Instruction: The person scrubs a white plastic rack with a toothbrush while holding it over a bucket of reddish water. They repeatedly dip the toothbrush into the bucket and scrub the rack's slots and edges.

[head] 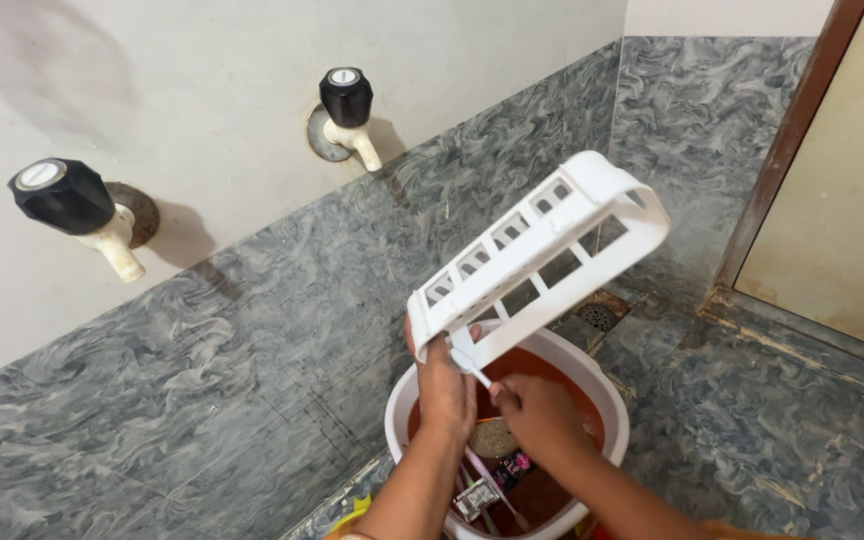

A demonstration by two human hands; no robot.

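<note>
A white plastic rack point(542, 262), slotted along its side and open at its frame, is held up at a slant over a white bucket point(612, 400); its lower corner is gripped by the left hand point(444, 385), whose fingers point(473, 333) are clamped around that corner, while its upper end is tilted away toward the tiled corner. A thin white brush handle point(473, 370) is held by the right hand point(540, 415), with the fingers closed on it; its tip is pressed against the lower edge of the rack, just beside the left hand. Both hands are placed above the bucket, which is filled with reddish-brown water; a round scrubbing pad point(493, 437) is seen between the wrists, and a few small items, among them a pink-and-black packet point(514, 466) and a pale stick, are seen lying in the bucket below; what they are cannot be told exactly. The bucket is set on a grey marbled floor point(752, 420), close to the wall; a floor drain point(598, 316) is seen just behind it. Two black-capped taps point(344, 100) point(67, 195) are mounted on the pale upper wall, well apart from each other; grey marbled tiles point(252, 350) are laid below them; a brown door frame point(787, 140) is seen at the right.
</note>
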